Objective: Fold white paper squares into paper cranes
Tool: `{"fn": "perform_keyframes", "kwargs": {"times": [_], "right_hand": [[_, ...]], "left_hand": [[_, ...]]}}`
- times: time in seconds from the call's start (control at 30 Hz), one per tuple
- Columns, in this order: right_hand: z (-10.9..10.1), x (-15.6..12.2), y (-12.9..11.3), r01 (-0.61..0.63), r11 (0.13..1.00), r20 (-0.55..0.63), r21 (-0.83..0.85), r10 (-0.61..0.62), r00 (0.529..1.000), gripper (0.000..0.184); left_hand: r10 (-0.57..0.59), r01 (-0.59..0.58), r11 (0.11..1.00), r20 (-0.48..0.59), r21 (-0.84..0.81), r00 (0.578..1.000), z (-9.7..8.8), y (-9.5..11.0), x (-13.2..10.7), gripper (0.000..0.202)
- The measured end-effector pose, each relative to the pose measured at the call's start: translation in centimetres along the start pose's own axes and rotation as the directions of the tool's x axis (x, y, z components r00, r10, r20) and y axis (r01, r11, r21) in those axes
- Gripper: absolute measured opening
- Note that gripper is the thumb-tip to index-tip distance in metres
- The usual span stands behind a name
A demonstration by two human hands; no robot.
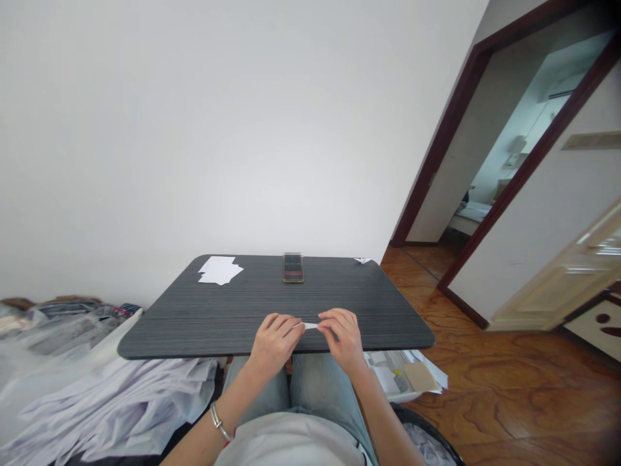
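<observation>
Between my two hands is a small, narrow piece of folded white paper, held just above the front part of the dark table. My left hand pinches its left end, with the fingers bent over it. At the opposite end, the thumb and fingertips of my right hand close on the paper. Fingers cover both ends, so only the middle strip shows. A stack of white paper sheets lies at the table's back left. A small folded paper shape sits at the back right corner.
A phone lies at the back middle of the table, close to the white wall. White cloth is piled at the left. Below the right edge stands a bin of papers. A doorway opens at the right.
</observation>
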State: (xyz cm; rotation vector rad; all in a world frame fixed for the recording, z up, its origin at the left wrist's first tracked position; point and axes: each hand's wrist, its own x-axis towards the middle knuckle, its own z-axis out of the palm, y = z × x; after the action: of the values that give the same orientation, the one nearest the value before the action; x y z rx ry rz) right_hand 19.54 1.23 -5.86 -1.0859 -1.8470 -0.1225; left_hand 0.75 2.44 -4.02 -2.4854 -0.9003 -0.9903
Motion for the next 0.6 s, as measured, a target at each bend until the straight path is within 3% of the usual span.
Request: {"fn": "perform_keyframes", "kwargs": {"times": [0.2, 0.43, 0.53, 0.6], "right_hand": [[-0.3, -0.4, 0.8, -0.050, 0.999, -0.056, -0.009, 0.050, 0.997, 0.018], [-0.4, -0.9, 1.2, -0.146, 0.989, -0.204, 0.000, 0.143, 0.968, 0.017], [-0.2, -1.0, 1.2, -0.217, 0.971, -0.195, 0.100, 0.233, 0.953, 0.020], [0.0, -1.0, 1.0, -0.326, 0.905, -0.159, 0.275, 0.377, 0.913, 0.023]], "left_hand": [[0.004, -0.004, 1.000, -0.049, -0.011, 0.999, -0.6, -0.6, -0.4, 0.013], [0.029, -0.024, 0.999, -0.143, 0.035, 0.989, -1.6, -2.4, -1.7, 0.015], [0.050, -0.041, 0.998, -0.181, 0.053, 0.982, -1.9, -3.0, -2.4, 0.016], [0.072, -0.061, 0.996, -0.214, 0.060, 0.974, -1.9, -3.2, -2.8, 0.018]]}}
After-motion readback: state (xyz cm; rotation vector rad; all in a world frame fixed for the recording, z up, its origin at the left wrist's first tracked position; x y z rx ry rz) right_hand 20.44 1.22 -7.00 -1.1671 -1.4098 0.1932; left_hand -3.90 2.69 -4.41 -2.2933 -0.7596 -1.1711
